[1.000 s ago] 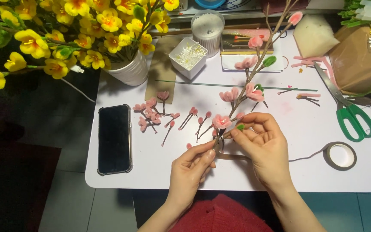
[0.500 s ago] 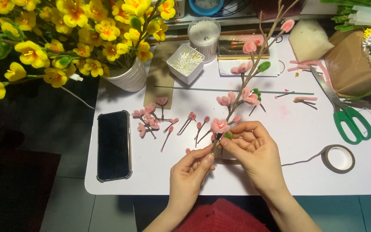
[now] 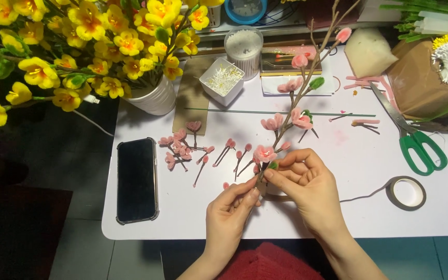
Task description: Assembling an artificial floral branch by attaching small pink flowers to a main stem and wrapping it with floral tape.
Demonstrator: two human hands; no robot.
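Hands have drawn closer: left hand (image 3: 232,207) and right hand (image 3: 307,186) fingers stay pinched shut on the blossom branch (image 3: 296,106) base, beside the pink flower (image 3: 264,153).

Pink blossoms (image 3: 264,153) on a brown branch (image 3: 307,78), green-handled scissors (image 3: 415,147), yellow flowers (image 3: 94,36), white table (image 3: 338,207).

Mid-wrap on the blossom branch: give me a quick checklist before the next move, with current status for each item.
1. Branch gripped at its lower end by right hand: ok.
2. Left hand fingertips at the stem base: ok.
3. Tape roll within reach, strand leading toward the hands: ok.
4. Tape actually seated on the stem: cannot tell.
5. Spare pink buds nearby on the table: ok.
6. Green scissors lying apart from the hands: ok.
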